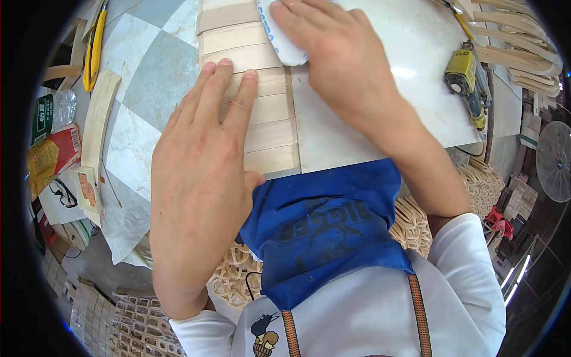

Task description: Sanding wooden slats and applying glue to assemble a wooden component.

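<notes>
Head view: looking straight down at a workbench, both forearms coming up from the bottom edge.
Left hand (202, 172): flat, fingers stretched out and close together, gripping nothing. The fingertips press on a row of pale wooden slats (270, 128) lying side by side at the left edge of a white board (410, 77).
Right hand (339, 53): palm down, fingers slightly spread over a white sanding pad (282, 41), which sits on the upper slats by the board's corner. Pressing more than gripping, as far as I can tell.
How it handles: slats look light, stiff and smooth, so I'd guess they slide apart easily unless pinned flat. The pad looks soft and is best held from on top.
Around: a yellow power tool (467, 80) lies on the board's right side, well apart from both hands. A curved wood piece (98, 119) sits to the left on the grey and white checked top (148, 77), with a yellow cutter (94, 47) and a plastic bottle (56, 113) further left.
In the way: nothing between the hands; the blue apron (321, 232) is tight against the bench edge.
</notes>
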Demonstrator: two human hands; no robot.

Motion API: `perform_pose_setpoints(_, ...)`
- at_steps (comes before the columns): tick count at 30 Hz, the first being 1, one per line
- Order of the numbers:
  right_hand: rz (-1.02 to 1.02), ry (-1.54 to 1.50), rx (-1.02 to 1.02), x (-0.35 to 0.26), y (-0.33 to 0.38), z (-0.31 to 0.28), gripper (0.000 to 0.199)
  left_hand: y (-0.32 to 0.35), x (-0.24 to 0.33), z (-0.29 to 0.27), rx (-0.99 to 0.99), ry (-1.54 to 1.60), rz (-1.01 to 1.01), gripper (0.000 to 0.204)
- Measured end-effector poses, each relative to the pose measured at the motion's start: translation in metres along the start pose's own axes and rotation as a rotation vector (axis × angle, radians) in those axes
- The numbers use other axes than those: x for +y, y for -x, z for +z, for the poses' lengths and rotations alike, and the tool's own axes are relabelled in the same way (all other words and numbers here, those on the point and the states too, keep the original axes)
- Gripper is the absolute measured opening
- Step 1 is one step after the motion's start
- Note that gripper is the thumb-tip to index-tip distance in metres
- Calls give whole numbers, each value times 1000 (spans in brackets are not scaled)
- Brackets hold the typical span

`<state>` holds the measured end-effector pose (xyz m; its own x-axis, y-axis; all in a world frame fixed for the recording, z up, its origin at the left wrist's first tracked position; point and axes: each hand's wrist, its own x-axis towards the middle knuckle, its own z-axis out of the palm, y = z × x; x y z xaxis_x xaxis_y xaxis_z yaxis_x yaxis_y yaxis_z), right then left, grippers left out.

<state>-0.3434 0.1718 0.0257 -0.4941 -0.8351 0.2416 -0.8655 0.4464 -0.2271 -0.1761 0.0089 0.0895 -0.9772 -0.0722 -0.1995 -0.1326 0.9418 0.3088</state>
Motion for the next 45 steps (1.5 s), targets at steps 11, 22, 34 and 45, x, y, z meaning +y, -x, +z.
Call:
perform_pose_setpoints(11, 42, -59, -132, -1, 13, -20, 60, 3, 1, 1, -10, 10, -16, 112)
perform_pose_setpoints(22, 26, 211, -13, -35, 33, 9, 60, -1, -2, 1, -11, 34, -6, 111)
perform_pose_setpoints(34, 56, 242, -82, -44, 36, 0, 62, -2, -2, 3, -2, 40, 13, 108)
perform_pose_setpoints(45, 84, 138, -76, -32, 46, -20, 64, -1, -3, 0, 13, 53, 18, 103)
